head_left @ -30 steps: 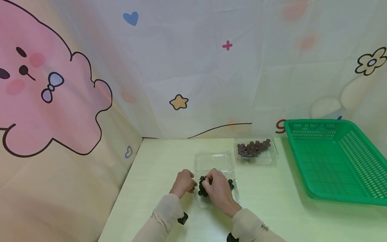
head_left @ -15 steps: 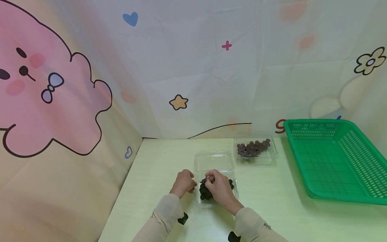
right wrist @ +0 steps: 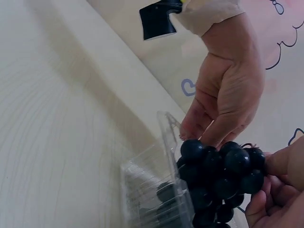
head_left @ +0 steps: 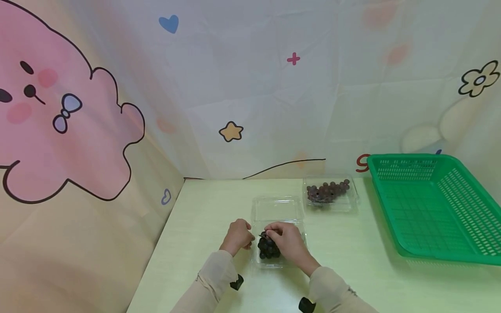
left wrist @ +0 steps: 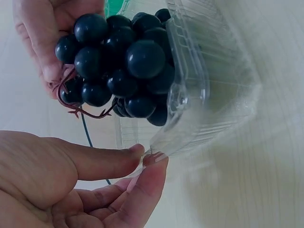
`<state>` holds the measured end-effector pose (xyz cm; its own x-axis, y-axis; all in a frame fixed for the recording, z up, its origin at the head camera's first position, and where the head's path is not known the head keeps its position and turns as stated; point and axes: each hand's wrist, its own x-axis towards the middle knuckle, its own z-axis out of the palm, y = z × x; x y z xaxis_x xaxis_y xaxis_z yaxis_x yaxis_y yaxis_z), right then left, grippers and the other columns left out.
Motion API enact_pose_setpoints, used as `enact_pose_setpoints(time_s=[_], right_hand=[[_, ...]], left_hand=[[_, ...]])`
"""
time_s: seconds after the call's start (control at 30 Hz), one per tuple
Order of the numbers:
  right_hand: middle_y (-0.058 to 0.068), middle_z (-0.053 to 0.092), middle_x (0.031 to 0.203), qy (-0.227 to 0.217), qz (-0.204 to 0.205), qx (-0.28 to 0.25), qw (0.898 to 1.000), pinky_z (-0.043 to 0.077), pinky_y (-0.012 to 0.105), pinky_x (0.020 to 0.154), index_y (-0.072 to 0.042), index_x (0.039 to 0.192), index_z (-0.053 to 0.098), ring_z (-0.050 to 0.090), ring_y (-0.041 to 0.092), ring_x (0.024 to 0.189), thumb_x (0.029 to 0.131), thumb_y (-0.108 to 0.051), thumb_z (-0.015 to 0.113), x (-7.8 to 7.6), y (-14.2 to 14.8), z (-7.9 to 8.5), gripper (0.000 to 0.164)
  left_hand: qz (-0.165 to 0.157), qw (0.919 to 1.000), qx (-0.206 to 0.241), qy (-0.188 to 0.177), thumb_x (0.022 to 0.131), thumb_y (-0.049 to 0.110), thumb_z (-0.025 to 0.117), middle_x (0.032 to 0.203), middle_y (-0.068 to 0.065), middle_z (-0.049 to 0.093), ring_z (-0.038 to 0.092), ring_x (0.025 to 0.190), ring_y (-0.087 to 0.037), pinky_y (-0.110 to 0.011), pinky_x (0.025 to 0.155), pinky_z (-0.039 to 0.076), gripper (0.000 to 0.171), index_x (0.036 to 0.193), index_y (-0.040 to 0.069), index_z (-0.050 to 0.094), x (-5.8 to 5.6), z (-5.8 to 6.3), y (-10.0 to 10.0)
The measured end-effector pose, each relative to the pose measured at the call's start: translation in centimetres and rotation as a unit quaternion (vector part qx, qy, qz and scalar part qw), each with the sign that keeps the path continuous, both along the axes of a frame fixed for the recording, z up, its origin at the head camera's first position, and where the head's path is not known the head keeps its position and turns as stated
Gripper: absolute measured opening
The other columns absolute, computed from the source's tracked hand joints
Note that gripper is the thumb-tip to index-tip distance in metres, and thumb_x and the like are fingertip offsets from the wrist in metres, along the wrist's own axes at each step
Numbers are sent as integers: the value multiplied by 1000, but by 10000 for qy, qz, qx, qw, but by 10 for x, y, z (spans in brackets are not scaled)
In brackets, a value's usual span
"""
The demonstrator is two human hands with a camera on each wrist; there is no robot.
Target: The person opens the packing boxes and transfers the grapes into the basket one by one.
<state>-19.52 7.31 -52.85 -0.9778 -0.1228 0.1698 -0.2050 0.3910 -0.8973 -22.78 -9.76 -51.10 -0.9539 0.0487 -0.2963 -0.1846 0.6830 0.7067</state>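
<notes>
A bunch of dark grapes (left wrist: 118,61) hangs at the open clear plastic clamshell box (head_left: 278,208), partly above its rim. My right hand (head_left: 289,241) pinches the bunch at its reddish stem (left wrist: 88,114), thumb against the fingers, in the head and left wrist views. In the right wrist view its fingers (right wrist: 285,164) lie right beside the grapes. My left hand (head_left: 237,237) pinches the box's near-left rim between thumb (left wrist: 109,161) and forefinger, seen plainly in the left wrist view. More grapes show through the box wall (right wrist: 178,199) in the right wrist view.
Behind and to the right stands another clear plastic box (head_left: 346,204) with reddish grapes (head_left: 328,191) in it. A large green basket (head_left: 399,243) sits at the right. A printed cloth (head_left: 266,100) rises behind the pale table (head_left: 207,200).
My right hand has shifted a little right and toward me, with the grapes moving slightly the same way. Grapes once seen right of that hand are now hidden. My left hand stays put.
</notes>
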Motion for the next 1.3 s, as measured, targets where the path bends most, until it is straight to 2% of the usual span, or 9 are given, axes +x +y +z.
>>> enact_pose_setpoints(time_s=[0.17, 0.37, 0.6, 0.77, 0.87, 1.1, 1.3], right_hand=[[4, 77, 92, 1, 239, 165, 9996, 58, 37, 82, -4, 95, 79, 71, 19, 90, 93, 0, 73, 3, 6, 10, 7], [0, 76, 90, 68, 304, 372, 9988, 57, 34, 79, -8, 94, 79, 69, 15, 87, 95, -2, 71, 5, 16, 20, 9], [-2, 75, 93, 402, 361, 612, 9967, 57, 36, 80, -8, 95, 77, 68, 15, 88, 96, -4, 70, 7, 26, 31, 8], [-5, 71, 89, 532, 414, 789, 9946, 53, 31, 73, -10, 96, 76, 59, 12, 81, 97, -5, 70, 6, 32, 38, 8], [-5, 69, 88, 596, 417, 814, 9940, 52, 29, 70, -10, 97, 77, 56, 12, 78, 97, -5, 70, 6, 35, 44, 8], [-1, 71, 89, 838, 376, 714, 9932, 54, 29, 69, -8, 96, 77, 60, 12, 78, 96, -2, 71, 7, 39, 61, 9], [2, 73, 94, 726, 335, 649, 9947, 57, 30, 72, -8, 97, 77, 66, 12, 80, 96, -2, 70, 9, 40, 74, 9]], left_hand=[[-10, 10000, 16, 81, 86, -12, 72, 61, -10, 63, 58, 47, -12, -28, 51, 58, 32, 116, -14, 62, 0, -1, -1], [-111, 9998, 30, 143, 87, -12, 71, 62, -11, 64, 60, 48, -13, -31, 54, 60, 34, 120, -16, 61, 3, -2, -2], [-83, 9999, 0, 110, 89, -11, 71, 63, -10, 64, 59, 47, -13, -30, 54, 59, 33, 120, -15, 61, 2, -1, -1], [-22, 10000, 18, 90, 88, -11, 72, 63, -10, 62, 55, 46, -12, -27, 51, 57, 32, 118, -14, 61, 3, -2, -1], [-45, 9999, 35, 92, 88, -11, 71, 66, -12, 64, 55, 47, -12, -27, 51, 57, 33, 120, -15, 61, 3, -2, -1], [-56, 9999, -56, 110, 89, -11, 71, 68, -11, 64, 56, 48, -12, -27, 51, 57, 32, 120, -15, 63, 4, -1, -1], [-73, 9999, -74, 108, 89, -10, 71, 66, -10, 63, 54, 49, -13, -26, 51, 56, 31, 119, -14, 62, 3, -2, -2]])
